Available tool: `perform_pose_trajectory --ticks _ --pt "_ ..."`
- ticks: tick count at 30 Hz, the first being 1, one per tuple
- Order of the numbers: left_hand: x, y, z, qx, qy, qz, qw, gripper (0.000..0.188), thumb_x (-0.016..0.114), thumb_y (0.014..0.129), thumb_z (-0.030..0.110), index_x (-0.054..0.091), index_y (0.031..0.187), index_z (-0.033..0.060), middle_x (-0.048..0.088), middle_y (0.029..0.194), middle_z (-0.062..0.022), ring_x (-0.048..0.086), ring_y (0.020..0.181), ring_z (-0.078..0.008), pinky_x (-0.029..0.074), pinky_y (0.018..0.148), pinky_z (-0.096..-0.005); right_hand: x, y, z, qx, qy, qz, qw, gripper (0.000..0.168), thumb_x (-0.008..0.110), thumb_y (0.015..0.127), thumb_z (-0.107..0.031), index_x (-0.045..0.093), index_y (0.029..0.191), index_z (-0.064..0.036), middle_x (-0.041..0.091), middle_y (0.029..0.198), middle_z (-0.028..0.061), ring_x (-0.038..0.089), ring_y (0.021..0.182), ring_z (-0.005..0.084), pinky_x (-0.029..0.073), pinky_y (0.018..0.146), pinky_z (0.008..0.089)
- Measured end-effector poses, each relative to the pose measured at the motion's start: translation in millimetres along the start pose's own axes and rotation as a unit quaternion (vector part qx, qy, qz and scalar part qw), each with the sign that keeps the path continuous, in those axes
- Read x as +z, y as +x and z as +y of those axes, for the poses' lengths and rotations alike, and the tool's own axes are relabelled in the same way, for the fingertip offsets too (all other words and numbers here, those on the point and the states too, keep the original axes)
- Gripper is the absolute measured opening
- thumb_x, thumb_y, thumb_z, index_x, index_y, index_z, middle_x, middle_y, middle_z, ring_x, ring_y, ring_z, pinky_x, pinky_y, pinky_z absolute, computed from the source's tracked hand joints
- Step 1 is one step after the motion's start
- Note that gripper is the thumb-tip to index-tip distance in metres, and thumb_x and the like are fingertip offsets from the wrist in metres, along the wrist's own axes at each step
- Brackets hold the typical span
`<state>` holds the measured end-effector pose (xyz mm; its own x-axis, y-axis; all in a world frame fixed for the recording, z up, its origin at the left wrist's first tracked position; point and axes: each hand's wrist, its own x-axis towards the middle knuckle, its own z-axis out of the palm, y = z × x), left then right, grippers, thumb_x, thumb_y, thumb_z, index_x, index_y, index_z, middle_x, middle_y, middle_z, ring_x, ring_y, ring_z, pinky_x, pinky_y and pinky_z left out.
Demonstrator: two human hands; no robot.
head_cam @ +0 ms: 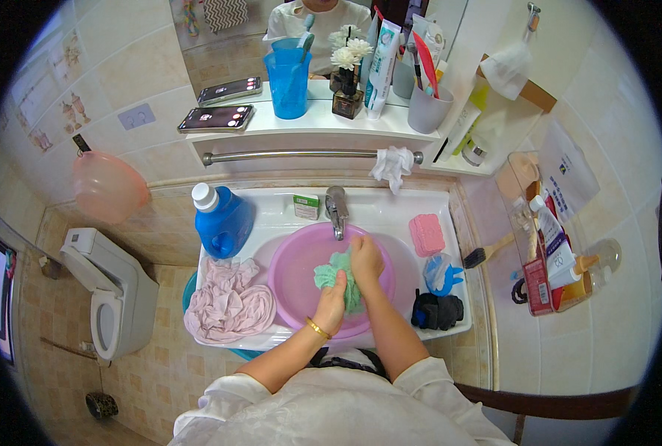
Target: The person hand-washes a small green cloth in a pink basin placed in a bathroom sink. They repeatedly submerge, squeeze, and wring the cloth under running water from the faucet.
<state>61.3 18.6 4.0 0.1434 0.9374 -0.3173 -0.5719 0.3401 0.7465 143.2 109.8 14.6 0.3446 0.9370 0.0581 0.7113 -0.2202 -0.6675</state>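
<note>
Over a pink plastic basin in the white sink, both hands grip a mint-green cloth. My left hand, below a gold bracelet, has its thumb pressed on the cloth's near part. Farther back and to the right, my right hand is closed around the cloth's other side. Beneath the cloth, pinkish water appears to cover the basin's bottom. The chrome faucet points down at the basin's far rim, and no stream shows from it.
Wet-looking pale pink fabric lies left of the basin, with a blue detergent bottle behind it. A small green-and-white box stands by the faucet. At right are a pink sponge, a blue-and-clear item and a dark bundle.
</note>
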Motion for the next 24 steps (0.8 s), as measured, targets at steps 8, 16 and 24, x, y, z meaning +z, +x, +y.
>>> perform_pose_trajectory --ticks 8,16,24 --pt "-4 -8 54 -0.098 -0.274 -0.137 0.947 0.045 0.041 0.092 0.037 0.045 0.121 0.0036 0.053 0.118 -0.0111 0.051 0.107 -0.0255 0.039 0.094 -0.0397 9 19 42 0.216 0.494 -0.29 0.79 0.041 0.05 0.086 -0.042 0.06 0.093 -0.004 0.061 0.084 0.0045 0.057 0.075 0.019 0.045 0.069 0.0345" --pt "-33 3 54 -0.09 -0.243 -0.13 0.957 0.043 0.046 0.09 0.033 0.043 0.122 0.0029 0.051 0.12 -0.0121 0.049 0.111 -0.0276 0.036 0.097 -0.042 -25 -11 22 0.023 0.421 -0.445 0.79 0.028 0.059 0.084 -0.026 0.059 0.101 -0.003 0.06 0.09 0.0012 0.055 0.079 0.0085 0.044 0.069 0.0244" --pt "-40 15 42 -0.096 -0.185 -0.028 0.978 0.051 0.043 0.09 0.043 0.043 0.122 0.0044 0.051 0.12 -0.0094 0.051 0.108 -0.0243 0.04 0.093 -0.0389 -33 -1 7 0.014 0.462 -0.257 0.849 0.019 0.063 0.081 -0.021 0.061 0.086 -0.003 0.058 0.077 -0.0016 0.053 0.07 0.0069 0.043 0.063 0.0234"
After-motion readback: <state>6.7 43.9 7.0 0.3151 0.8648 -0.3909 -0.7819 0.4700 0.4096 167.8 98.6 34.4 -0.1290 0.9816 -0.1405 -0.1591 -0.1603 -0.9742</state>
